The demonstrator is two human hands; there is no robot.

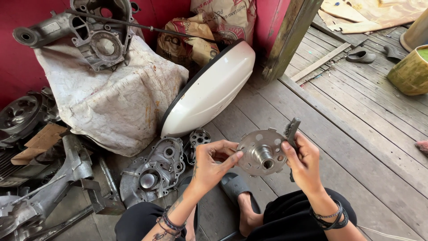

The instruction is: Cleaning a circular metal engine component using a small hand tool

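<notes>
A round grey metal disc [262, 151] with several holes and a raised central hub is held up between both hands over a plank floor. My left hand [213, 166] pinches its left rim with thumb and fingertips. My right hand [304, 164] grips the right rim together with a small dark flat metal piece [292, 129] that sticks up above the fingers. Both wrists wear bead bracelets. Below the hands are my black-clad knees and a foot in a grey sandal [235, 186].
A white rounded body panel [209, 89] leans behind the hands. Engine casings [156, 172] and other metal parts lie on the floor at left, one casing [96, 33] on a dirty white sack. A wooden post [290, 35], slippers [362, 56] and a green tub [412, 71] stand at right.
</notes>
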